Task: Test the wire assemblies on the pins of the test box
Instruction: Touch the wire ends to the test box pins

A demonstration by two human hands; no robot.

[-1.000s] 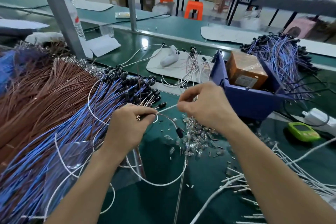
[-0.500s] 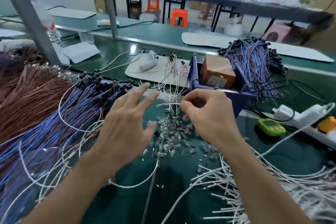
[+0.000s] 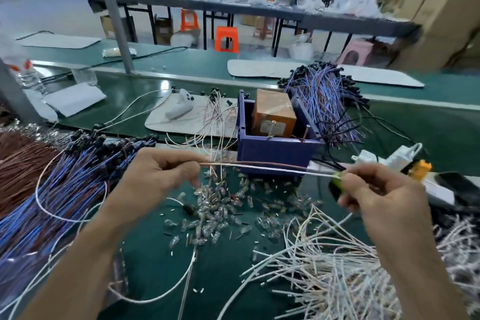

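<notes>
Left hand [image 3: 158,176] and right hand [image 3: 374,189] each pinched an end of a wire assembly [image 3: 259,165] stretched taut before the blue test box [image 3: 275,148]; risk judged: overpulling could strain terminals or snag the loose desk [image 3: 155,254] wires.

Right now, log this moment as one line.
left hand: holds wire assembly | right hand: holds other end | test box: untouched

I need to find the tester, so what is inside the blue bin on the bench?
Inside the blue bin sits an orange-brown box with a label on its near face. Two thin upright pins show near the bin's front. The bin's floor and the box's lower part are hidden by its walls.
</notes>
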